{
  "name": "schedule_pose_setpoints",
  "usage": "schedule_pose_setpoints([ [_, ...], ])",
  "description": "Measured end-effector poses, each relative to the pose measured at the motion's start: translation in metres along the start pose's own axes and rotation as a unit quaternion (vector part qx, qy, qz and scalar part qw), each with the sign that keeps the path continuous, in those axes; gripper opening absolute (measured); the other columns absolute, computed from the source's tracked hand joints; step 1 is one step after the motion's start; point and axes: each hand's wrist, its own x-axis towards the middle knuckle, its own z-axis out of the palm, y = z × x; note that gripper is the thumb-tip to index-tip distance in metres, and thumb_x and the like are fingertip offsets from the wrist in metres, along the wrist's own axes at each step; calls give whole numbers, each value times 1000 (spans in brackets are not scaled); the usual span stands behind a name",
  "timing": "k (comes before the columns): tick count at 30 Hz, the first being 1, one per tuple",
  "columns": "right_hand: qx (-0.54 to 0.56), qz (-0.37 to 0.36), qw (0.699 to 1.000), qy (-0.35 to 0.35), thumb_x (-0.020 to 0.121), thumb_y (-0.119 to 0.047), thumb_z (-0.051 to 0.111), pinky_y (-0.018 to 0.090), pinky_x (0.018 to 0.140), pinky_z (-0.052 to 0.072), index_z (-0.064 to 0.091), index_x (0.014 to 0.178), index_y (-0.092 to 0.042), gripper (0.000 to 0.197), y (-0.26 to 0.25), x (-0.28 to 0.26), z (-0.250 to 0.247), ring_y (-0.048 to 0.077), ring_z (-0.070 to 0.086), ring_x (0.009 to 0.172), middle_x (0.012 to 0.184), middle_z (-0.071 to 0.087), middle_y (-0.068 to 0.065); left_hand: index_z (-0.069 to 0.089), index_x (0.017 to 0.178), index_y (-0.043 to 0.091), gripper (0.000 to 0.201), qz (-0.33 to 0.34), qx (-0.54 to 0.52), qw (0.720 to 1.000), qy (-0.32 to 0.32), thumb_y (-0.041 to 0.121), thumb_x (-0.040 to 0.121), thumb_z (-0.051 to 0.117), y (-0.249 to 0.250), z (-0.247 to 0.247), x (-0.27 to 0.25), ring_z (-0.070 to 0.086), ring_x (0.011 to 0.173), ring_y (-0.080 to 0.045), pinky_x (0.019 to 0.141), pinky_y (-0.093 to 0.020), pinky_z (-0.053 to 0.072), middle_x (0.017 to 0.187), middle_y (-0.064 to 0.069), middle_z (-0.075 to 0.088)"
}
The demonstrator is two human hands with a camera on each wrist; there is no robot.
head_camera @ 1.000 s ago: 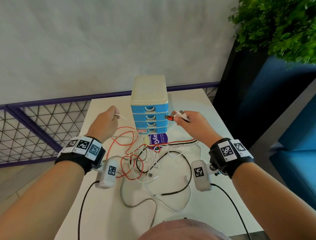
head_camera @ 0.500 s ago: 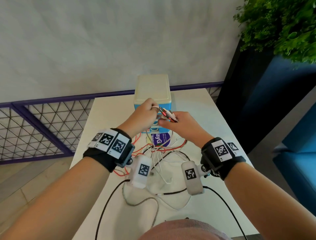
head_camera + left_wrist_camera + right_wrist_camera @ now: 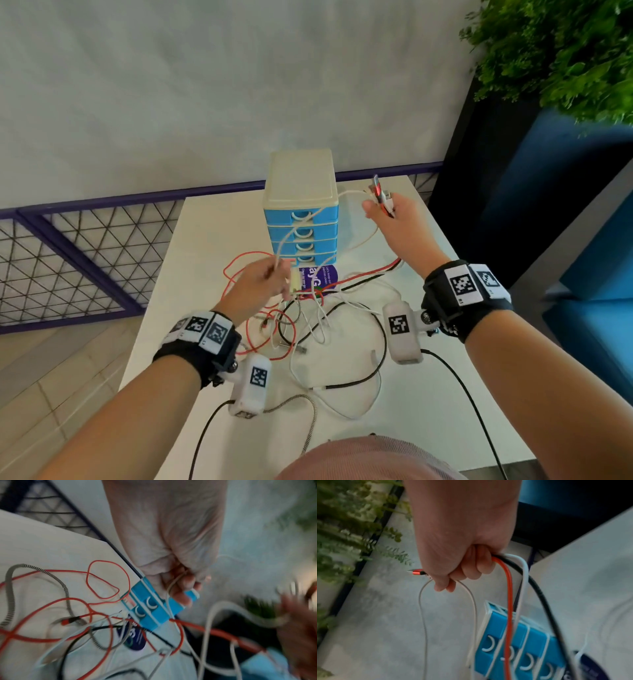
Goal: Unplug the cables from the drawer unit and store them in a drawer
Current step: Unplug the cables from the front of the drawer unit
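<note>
A small drawer unit (image 3: 300, 205) with a cream top and several blue drawers stands at the back of the white table (image 3: 212, 233); it also shows in the wrist views (image 3: 149, 609) (image 3: 518, 642). My right hand (image 3: 385, 205) is raised right of the unit and grips a bunch of cable ends: red (image 3: 508, 595), black and white, with a red plug (image 3: 418, 572) sticking out. My left hand (image 3: 270, 277) is low in front of the unit and pinches a thin white cable (image 3: 298, 228) that runs up across the drawers to the right hand. A tangle of loose cables (image 3: 308, 329) lies on the table.
A purple round sticker (image 3: 318, 279) lies at the foot of the unit. A purple metal fence (image 3: 85, 246) runs along the table's left and back. A dark planter with a green plant (image 3: 565, 51) and blue seating (image 3: 599, 274) stand to the right.
The hands met in front of the unit half a second ago and have since drawn apart: the right rose to the right with the plugs, the left dropped down along the white cable.
</note>
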Motion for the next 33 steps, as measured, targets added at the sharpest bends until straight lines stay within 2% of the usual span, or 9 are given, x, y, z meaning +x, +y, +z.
schedule_pose_setpoints([
  [2, -54, -7, 998, -10, 94, -37, 57, 21, 48, 28, 59, 84, -6, 33, 8, -1, -3, 9, 34, 51, 59, 41, -5, 48, 76, 11, 30, -4, -54, 997, 58, 18, 103, 36, 2, -12, 4, 42, 44, -9, 59, -26, 54, 45, 8, 40],
  [5, -92, -1, 996, -23, 93, -37, 58, 24, 50, 28, 49, 69, -25, 29, 14, -3, -3, 10, 36, 51, 57, 43, -7, 46, 79, 8, 30, 18, 2, 997, 77, 21, 103, 33, 4, -26, 10, 37, 49, -11, 48, -27, 44, 59, 0, 38],
  [10, -114, -5, 993, -20, 94, -40, 57, 25, 52, 31, 46, 68, -28, 30, 13, 1, -1, 11, 38, 52, 58, 44, -6, 46, 82, 4, 30, 35, 49, 996, 62, 22, 103, 34, 1, -29, 14, 39, 56, -16, 54, -31, 45, 62, 1, 40],
  [16, -144, -3, 989, -36, 91, -42, 60, 24, 48, 30, 46, 66, -24, 34, 16, 3, -7, 11, 38, 49, 56, 44, -5, 58, 93, 9, 10, -42, 1, 999, 10, 11, 97, 49, -4, -28, 11, 65, 62, -16, 74, -37, 50, 62, 0, 59],
  [21, -178, -26, 979, -99, 90, -39, 61, 26, 49, 31, 45, 63, -22, 37, 2, -2, 15, 12, 38, 50, 56, 44, -6, 62, 105, 24, 24, 30, 44, 998, -40, 28, 83, 71, 40, -4, 20, 52, 68, -8, 68, -26, 43, 75, 3, 53],
  [24, -163, -34, 979, -119, 88, -35, 64, 27, 52, 31, 45, 62, -20, 35, -5, -4, 26, 10, 36, 50, 56, 44, -5, 65, 94, 30, 12, 87, 84, 991, -54, 41, 88, 61, 74, 12, 25, 46, 63, -11, 60, -25, 37, 71, -3, 52],
  [27, -151, -31, 981, -122, 82, -39, 71, 23, 49, 30, 57, 71, -21, 25, -6, -4, 20, 8, 38, 50, 57, 45, -8, 66, 81, 21, 24, 98, 91, 991, 6, 36, 95, 52, 81, 7, 27, 39, 52, -3, 53, -16, 32, 64, 2, 52],
  [30, -147, -21, 983, -104, 79, -47, 73, 22, 49, 29, 67, 89, -23, 27, 1, -3, 4, 8, 37, 50, 59, 45, -9, 63, 73, 11, 27, 52, 154, 985, 56, 29, 92, 58, 58, -15, 27, 49, 56, -3, 54, -18, 36, 63, 5, 57],
  [33, -119, -12, 991, -61, 84, -50, 65, 24, 50, 29, 60, 79, -11, 39, 8, -2, -11, 10, 37, 51, 58, 44, -5, 55, 62, 11, 28, -42, 246, 967, 52, 25, 84, 65, 25, -38, 21, 44, 55, -15, 52, -25, 35, 57, 0, 50],
])
